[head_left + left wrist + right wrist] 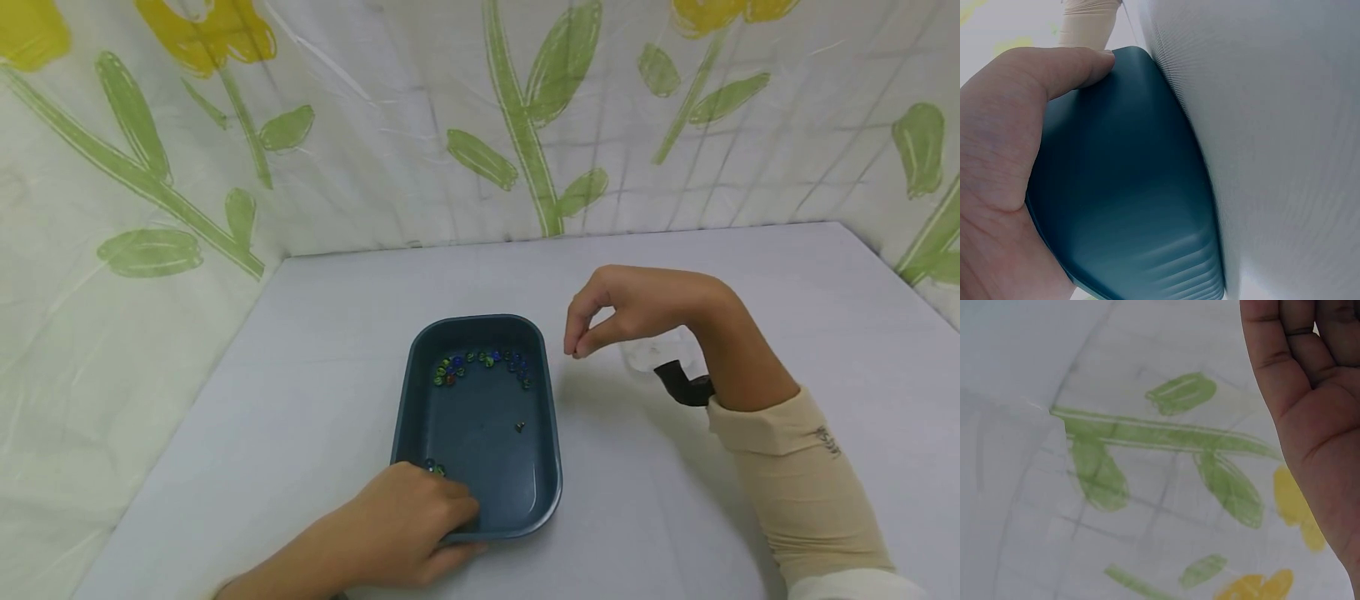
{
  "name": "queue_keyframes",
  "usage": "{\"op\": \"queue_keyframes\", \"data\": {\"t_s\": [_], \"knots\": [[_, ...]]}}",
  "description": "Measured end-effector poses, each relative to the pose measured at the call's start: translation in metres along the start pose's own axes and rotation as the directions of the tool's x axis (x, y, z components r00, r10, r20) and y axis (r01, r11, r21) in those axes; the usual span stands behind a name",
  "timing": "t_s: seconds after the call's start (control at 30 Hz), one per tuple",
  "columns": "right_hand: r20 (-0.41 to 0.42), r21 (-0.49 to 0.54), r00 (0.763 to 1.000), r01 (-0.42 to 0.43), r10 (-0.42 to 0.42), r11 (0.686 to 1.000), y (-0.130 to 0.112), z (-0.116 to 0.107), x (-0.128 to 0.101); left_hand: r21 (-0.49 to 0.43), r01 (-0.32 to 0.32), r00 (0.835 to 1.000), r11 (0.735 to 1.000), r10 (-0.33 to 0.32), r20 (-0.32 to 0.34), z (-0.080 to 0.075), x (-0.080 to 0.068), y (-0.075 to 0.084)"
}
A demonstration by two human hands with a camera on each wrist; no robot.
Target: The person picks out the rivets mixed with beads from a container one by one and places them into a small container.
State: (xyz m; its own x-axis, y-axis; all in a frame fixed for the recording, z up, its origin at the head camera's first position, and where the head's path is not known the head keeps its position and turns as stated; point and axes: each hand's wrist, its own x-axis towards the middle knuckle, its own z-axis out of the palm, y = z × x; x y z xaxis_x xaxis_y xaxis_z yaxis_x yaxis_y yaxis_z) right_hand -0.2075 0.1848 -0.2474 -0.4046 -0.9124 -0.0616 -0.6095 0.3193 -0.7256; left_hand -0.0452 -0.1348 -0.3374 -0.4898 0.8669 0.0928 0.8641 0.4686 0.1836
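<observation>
A dark teal rectangular tray lies on the table. Several glass marbles form an arc along its far end, mostly blue and yellow-green, one reddish. A few more marbles sit by the left wall, and a small dark cluster lies right of the middle. My left hand grips the tray's near rim, fingers inside and thumb along the outer wall. Beyond the tray's right side, my right hand is raised above the table, thumb and fingertips pinching a small dark marble, mostly hidden.
A clear plastic container is on the white table behind my right wrist, partly covered by it. A black strap end sticks out at that wrist. A curtain with painted flowers hangs along the table's far edge.
</observation>
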Motion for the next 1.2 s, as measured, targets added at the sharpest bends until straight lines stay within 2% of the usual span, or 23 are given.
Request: {"op": "queue_keyframes", "data": {"t_s": [0.9, 1.2], "knots": [[-0.036, 0.013, 0.998, -0.056, 0.056, 0.998, 0.008, -0.017, -0.027, -0.003, 0.000, 1.000, 1.000, 0.000, 0.002, 0.000, 0.000, 0.000], [-0.049, 0.024, 0.992, -0.116, 0.117, 0.993, 0.009, -0.021, -0.034, 0.000, 0.005, 1.000, 1.000, -0.005, 0.010, 0.000, 0.000, 0.000]]}}
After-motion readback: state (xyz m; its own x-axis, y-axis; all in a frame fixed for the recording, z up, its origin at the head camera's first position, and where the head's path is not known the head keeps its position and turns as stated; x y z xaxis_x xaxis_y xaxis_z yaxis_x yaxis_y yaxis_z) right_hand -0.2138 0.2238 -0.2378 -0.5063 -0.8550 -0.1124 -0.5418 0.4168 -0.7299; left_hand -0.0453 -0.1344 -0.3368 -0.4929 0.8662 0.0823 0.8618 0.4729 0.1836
